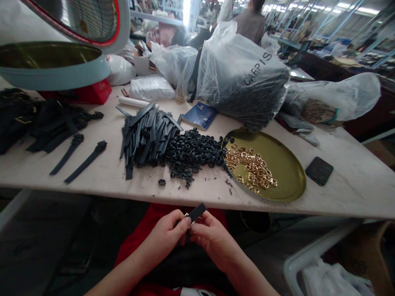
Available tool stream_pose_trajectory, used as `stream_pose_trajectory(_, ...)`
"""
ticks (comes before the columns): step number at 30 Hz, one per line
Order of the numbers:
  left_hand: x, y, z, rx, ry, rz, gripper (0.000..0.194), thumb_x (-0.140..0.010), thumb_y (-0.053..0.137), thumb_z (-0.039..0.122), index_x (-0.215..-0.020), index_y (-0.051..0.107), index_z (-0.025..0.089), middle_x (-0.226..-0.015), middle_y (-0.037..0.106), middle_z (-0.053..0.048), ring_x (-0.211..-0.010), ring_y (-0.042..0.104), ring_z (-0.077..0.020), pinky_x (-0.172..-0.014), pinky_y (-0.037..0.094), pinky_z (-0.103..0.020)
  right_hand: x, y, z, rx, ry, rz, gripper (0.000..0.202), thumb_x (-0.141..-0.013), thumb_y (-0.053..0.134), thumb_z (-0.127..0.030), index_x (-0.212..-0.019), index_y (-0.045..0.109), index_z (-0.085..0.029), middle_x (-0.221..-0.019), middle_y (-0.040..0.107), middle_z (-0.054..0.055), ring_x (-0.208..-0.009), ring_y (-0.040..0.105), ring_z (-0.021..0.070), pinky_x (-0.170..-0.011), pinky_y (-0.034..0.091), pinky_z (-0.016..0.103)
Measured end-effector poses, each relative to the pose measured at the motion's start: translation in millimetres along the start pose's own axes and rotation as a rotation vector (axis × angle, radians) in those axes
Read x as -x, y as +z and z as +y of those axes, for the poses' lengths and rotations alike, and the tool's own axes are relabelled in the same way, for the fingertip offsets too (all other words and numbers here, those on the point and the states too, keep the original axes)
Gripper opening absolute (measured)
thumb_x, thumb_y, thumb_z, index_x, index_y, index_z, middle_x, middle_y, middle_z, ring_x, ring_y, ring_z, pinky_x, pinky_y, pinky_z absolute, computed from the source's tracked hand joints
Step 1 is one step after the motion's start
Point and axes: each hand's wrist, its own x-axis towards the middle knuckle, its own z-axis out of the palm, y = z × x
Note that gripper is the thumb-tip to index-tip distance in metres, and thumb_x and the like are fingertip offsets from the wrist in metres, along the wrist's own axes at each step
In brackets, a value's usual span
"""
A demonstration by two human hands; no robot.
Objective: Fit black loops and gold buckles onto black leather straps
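My left hand and my right hand meet over my lap, below the table edge. Both pinch a short black strap whose end sticks up between the fingertips; a small metal piece seems to sit at its base. On the table above lie a pile of black straps, a heap of small black loops and a round gold tray with gold buckles.
Finished black straps lie at the left beside a dark pile. Clear plastic bags stand at the back, with a blue booklet and a black wallet. A person stands far behind.
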Motion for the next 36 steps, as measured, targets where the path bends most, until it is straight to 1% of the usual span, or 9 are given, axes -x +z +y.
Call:
stream_pose_trajectory(3,4,1.2,0,-0.009,0.010,0.011,0.033,-0.081,0.042,0.045,-0.062,0.043,0.018,-0.052,0.043,0.006,-0.049,0.040,-0.0096,-0.049,0.031,-0.021,3,0,3,-0.021,-0.005,-0.004,0.025,-0.057,0.063,-0.007,-0.080,0.057,-0.016,-0.070,0.062,-0.002,-0.057,0.056,0.0080,-0.053,0.039,0.019)
stream_pose_trajectory(10,11,0.9,-1,-0.068,0.037,-0.002,0.032,-0.082,0.040,0.044,-0.065,0.044,0.018,-0.054,0.045,0.006,-0.052,0.043,-0.0105,-0.051,0.033,-0.022,7,-1,7,-0.017,-0.023,0.021,0.023,-0.059,0.064,-0.009,-0.080,0.058,-0.016,-0.068,0.060,-0.003,-0.056,0.053,0.0060,-0.054,0.040,0.018)
stream_pose_trajectory(18,16,0.2,3,-0.038,0.023,0.003,0.025,-0.083,0.040,0.035,-0.065,0.043,0.018,-0.055,0.044,0.006,-0.050,0.040,-0.0093,-0.049,0.031,-0.020,5,1,13,-0.010,-0.010,0.009,0.018,-0.062,0.061,-0.011,-0.078,0.055,-0.017,-0.067,0.056,-0.004,-0.055,0.050,0.0070,-0.055,0.040,0.020)
stream_pose_trajectory(20,15,0.1,2,-0.034,0.014,0.010,0.024,-0.082,0.040,0.034,-0.064,0.042,0.019,-0.054,0.043,0.006,-0.049,0.040,-0.0093,-0.049,0.031,-0.020,5,0,16,0.123,-0.098,0.037,0.017,-0.066,0.059,-0.015,-0.082,0.054,-0.019,-0.071,0.056,-0.003,-0.060,0.052,0.0092,-0.060,0.041,0.022)
stream_pose_trajectory(24,14,0.6,2,-0.132,0.004,0.060,0.023,-0.081,0.042,0.033,-0.061,0.039,0.020,-0.053,0.043,0.006,-0.051,0.042,-0.0106,-0.049,0.031,-0.021,4,-7,21,0.695,-0.481,0.195,0.008,-0.073,0.058,-0.023,-0.079,0.055,-0.020,-0.078,0.056,0.001,-0.073,0.052,0.0152,-0.068,0.040,0.027)
stream_pose_trajectory(25,14,0.0,2,-0.175,0.003,0.076,0.023,-0.080,0.042,0.032,-0.061,0.039,0.020,-0.053,0.044,0.006,-0.051,0.043,-0.0110,-0.049,0.031,-0.022,3,-9,21,0.811,-0.532,0.219,0.005,-0.073,0.058,-0.024,-0.076,0.055,-0.020,-0.077,0.055,0.002,-0.073,0.051,0.0156,-0.067,0.040,0.027)
stream_pose_trajectory(27,14,-3.3,4,-0.227,0.001,0.081,0.022,-0.081,0.043,0.033,-0.063,0.040,0.020,-0.054,0.045,0.005,-0.052,0.044,-0.0115,-0.050,0.031,-0.022,-1,-12,19,0.913,-0.521,0.231,0.006,-0.075,0.056,-0.025,-0.072,0.053,-0.020,-0.073,0.054,0.001,-0.069,0.050,0.0151,-0.064,0.039,0.027)
stream_pose_trajectory(32,10,-23.0,6,-0.137,-0.023,-0.014,0.029,-0.079,0.047,0.043,-0.064,0.042,0.019,-0.052,0.045,0.006,-0.049,0.043,-0.0103,-0.048,0.030,-0.021,-18,-5,9,0.740,-0.296,0.082,0.013,-0.075,0.059,-0.029,-0.072,0.049,-0.019,-0.065,0.054,-0.003,-0.062,0.049,0.0126,-0.058,0.039,0.024)
stream_pose_trajectory(36,3,-40.0,4,-0.028,-0.077,0.101,0.031,-0.074,0.054,0.046,-0.063,0.044,0.018,-0.050,0.046,0.007,-0.046,0.041,-0.0094,-0.046,0.031,-0.020,-36,4,-3,0.855,-0.362,-0.087,0.017,-0.080,0.053,-0.034,-0.074,0.054,-0.018,-0.071,0.056,0.000,-0.067,0.050,0.0133,-0.062,0.039,0.024)
